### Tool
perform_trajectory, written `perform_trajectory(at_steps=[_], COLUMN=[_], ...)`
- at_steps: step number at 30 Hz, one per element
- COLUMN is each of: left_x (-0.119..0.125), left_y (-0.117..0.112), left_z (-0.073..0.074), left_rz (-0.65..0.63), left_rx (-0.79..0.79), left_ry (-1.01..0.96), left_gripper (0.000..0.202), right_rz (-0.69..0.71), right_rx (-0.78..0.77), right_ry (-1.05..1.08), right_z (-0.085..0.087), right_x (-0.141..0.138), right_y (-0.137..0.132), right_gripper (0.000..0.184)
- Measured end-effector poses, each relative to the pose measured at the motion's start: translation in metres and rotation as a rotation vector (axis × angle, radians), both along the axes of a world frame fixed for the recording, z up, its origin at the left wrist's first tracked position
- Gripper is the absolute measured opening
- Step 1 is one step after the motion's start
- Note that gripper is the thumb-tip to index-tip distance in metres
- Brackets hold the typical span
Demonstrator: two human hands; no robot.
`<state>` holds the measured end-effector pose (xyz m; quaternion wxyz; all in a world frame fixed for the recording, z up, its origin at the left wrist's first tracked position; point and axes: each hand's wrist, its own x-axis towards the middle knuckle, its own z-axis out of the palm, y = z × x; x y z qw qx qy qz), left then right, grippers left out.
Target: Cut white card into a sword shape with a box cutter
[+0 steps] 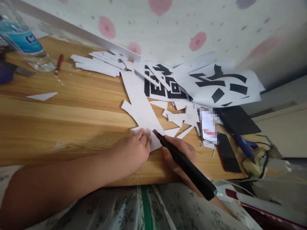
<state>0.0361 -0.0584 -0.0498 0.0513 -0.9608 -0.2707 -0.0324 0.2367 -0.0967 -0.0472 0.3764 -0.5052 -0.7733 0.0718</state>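
left hand (pixel 137 145) pressed unclenched on near end of long white card strip (pixel 140 97), pale wooden desk (pixel 72 124) | right hand (pixel 180 149) gripped long black cutter (pixel 185 164), tip over strip just right of left hand | strip kinda slanted away leftward

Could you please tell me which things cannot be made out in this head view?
In the head view:
1. The part of the white strip under the left grip: that grip covers it.
2. Part of the right grip: hidden by the black cutter.
3. What the lit screen shows: masked by pixel blocks.
4. The top of the bottle: cut off at the upper left.
5. The purple object: cut off by the left edge.
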Motion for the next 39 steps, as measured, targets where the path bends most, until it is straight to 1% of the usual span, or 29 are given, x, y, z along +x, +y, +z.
perform_trajectory(at_steps=[4, 8, 12, 18, 22, 27, 31, 34, 37, 39], left_x=[0.0, 0.0, 0.0, -0.001, -0.002, -0.001, 0.0, 0.001, 0.001, 0.001], left_y=[-0.001, -0.001, -0.001, -0.001, -0.001, 0.003, 0.004, 0.005, 0.006, 0.006], left_z=[-0.002, -0.001, 0.0, -0.006, -0.008, -0.002, 0.007, 0.015, 0.021, 0.022], left_rz=[0.001, 0.009, 0.015, 0.014, 0.043, 0.088, 0.117, 0.136, 0.157, 0.168], left_rx=[0.021, 0.036, 0.044, 0.052, 0.067, -0.017, -0.094, -0.177, -0.248, -0.273], left_ry=[-0.013, -0.008, 0.009, -0.056, -0.047, -0.055, -0.039, -0.049, -0.044, -0.039], left_gripper=[0.039, 0.039, 0.038, 0.037, 0.035, 0.033, 0.031, 0.032, 0.03, 0.027], right_rz=[0.013, 0.012, 0.012, 0.041, 0.075, 0.102, 0.153, 0.162, 0.178, 0.191], right_rx=[-0.008, -0.022, -0.009, -0.003, 0.013, -0.028, -0.032, -0.036, -0.019, 0.01], right_ry=[-0.005, -0.024, -0.017, -0.029, -0.055, -0.097, -0.1, -0.125, -0.174, -0.187], right_z=[0.002, 0.006, 0.007, 0.003, 0.004, 0.012, 0.014, 0.017, 0.021, 0.023], right_x=[-0.002, -0.004, -0.006, -0.004, -0.004, -0.004, 0.0, 0.003, 0.004, 0.005], right_y=[0.002, 0.001, 0.001, 0.003, 0.004, 0.002, -0.004, -0.01, -0.016, -0.019], right_gripper=[0.025, 0.024, 0.024, 0.026, 0.027, 0.026, 0.028, 0.03, 0.029, 0.03])
